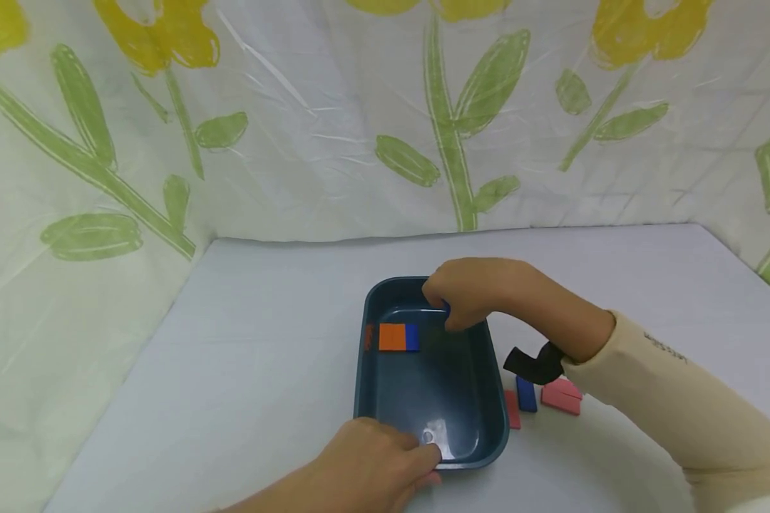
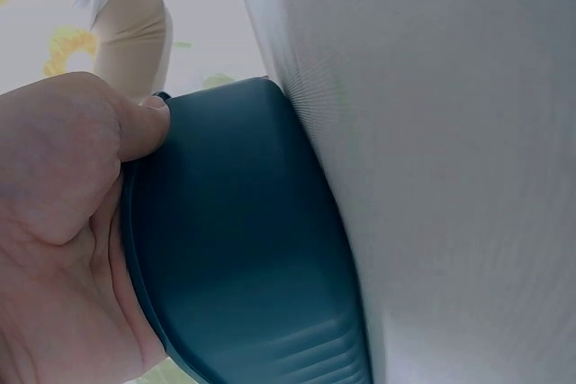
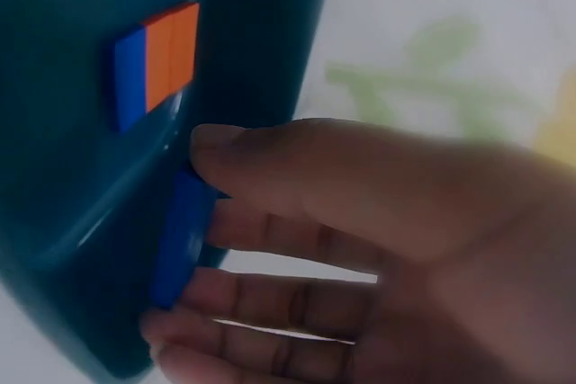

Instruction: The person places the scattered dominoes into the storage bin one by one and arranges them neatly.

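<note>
Pink blocks (image 1: 560, 401) flank blue block (image 1: 526, 396), just outside tray (image 1: 445, 388).

Head view bright, softly lit; I get glare on the near floor of the tray (image 1: 436, 388). Left wrist feed dimmer, white table (image 2: 468, 177) greyed, fine rippled lines beside the tray. Right wrist darkest to me: right hand (image 3: 423, 204) shaded, flowered cloth (image 3: 441, 42) blurred.

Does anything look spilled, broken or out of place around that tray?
Nothing visible looks spilled or broken. The loose pink pieces beside the tray look untidy, lying at different angles, while the orange pieces inside sit neatly side by side.
</note>
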The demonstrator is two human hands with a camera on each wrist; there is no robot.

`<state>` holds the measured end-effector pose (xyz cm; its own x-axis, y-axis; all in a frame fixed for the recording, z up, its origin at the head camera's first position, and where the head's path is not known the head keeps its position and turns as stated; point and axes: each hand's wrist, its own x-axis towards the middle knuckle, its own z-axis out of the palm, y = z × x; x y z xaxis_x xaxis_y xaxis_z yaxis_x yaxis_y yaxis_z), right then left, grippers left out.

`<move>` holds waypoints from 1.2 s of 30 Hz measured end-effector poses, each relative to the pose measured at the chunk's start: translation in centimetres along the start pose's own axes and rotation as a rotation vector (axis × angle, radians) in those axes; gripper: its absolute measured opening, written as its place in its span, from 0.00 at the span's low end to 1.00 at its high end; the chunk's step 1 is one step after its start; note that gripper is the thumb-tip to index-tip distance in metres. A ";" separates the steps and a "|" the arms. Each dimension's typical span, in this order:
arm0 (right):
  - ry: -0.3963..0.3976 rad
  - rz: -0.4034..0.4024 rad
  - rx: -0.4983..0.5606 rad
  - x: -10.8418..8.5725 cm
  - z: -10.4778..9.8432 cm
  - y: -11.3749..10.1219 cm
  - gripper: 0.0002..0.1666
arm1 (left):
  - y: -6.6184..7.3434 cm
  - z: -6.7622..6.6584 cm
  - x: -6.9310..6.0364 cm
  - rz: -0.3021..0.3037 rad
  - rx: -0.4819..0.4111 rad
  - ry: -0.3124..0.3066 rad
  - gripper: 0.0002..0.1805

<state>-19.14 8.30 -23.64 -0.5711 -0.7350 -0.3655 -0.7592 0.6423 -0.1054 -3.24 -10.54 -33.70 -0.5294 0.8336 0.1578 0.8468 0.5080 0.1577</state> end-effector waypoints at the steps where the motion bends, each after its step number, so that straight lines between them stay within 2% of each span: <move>1: -0.016 0.001 -0.002 0.3 0.0 -0.1 0.08 | 0.0 0.0 0.0 -0.001 -0.002 -0.001 0.12; 9: -0.110 0.036 -0.020 2.7 0.4 -1.2 0.11 | -0.1 0.1 0.0 0.013 -0.026 0.020 0.11; 19: -0.125 0.057 -0.074 4.4 2.2 -2.2 0.14 | -0.1 0.1 0.0 -0.003 -0.033 -0.012 0.11; 22: -0.122 0.078 -0.087 4.9 2.5 -2.3 0.20 | -0.1 0.2 0.0 0.000 -0.021 -0.009 0.11; 27: -0.128 0.112 -0.111 5.8 3.0 -2.8 0.41 | -0.1 0.3 -0.1 0.017 -0.011 0.024 0.11; 29: -0.130 0.127 -0.125 6.1 3.2 -3.0 0.45 | -0.1 0.3 -0.1 0.021 -0.005 0.027 0.11; 32: -0.132 0.152 -0.144 6.3 3.4 -3.4 0.47 | -0.1 0.2 0.0 0.018 0.001 0.008 0.12; 36: -0.125 0.177 -0.150 6.4 3.7 -4.0 0.43 | -0.1 0.0 0.1 0.010 -0.006 -0.015 0.12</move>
<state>-18.60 1.87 -28.98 -0.6632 -0.5756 -0.4784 -0.6941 0.7122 0.1052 -3.34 -10.52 -33.67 -0.5203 0.8416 0.1449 0.8515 0.4985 0.1624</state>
